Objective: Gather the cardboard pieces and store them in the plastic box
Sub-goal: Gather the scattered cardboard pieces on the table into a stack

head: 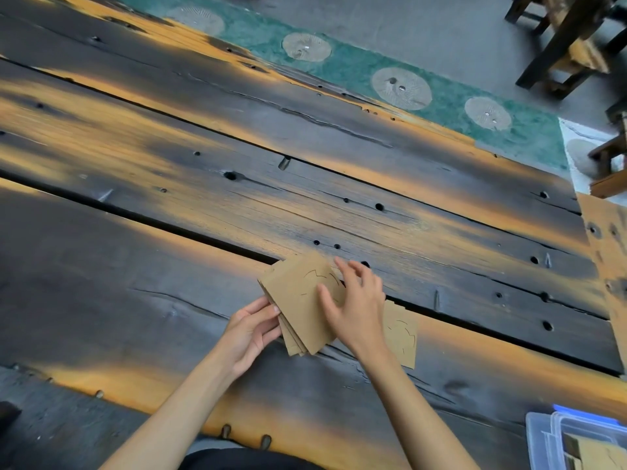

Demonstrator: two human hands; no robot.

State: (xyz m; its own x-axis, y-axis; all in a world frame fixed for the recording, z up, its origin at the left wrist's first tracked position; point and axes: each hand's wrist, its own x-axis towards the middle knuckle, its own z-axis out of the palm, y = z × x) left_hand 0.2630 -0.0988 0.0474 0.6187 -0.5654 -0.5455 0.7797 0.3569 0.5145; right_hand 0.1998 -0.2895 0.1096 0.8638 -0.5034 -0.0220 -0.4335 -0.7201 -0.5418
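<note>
A fanned stack of brown cardboard pieces [298, 300] with thin cut lines is held just above the dark plank table [135, 266]. My left hand [251, 330] grips the stack's lower left edge. My right hand [356, 303] rests on top of the stack with its fingers spread. One more cardboard piece [402, 337] lies flat on the table, partly hidden under my right wrist. The clear plastic box [543, 442] stands at the bottom right corner, with cardboard [590, 452] inside it.
The table is rough, with cracks, gaps between planks and several holes. Beyond its far edge lie a green patterned floor strip [356, 66] and dark wooden furniture legs [559, 42]. A wooden stool [610, 164] stands at the right.
</note>
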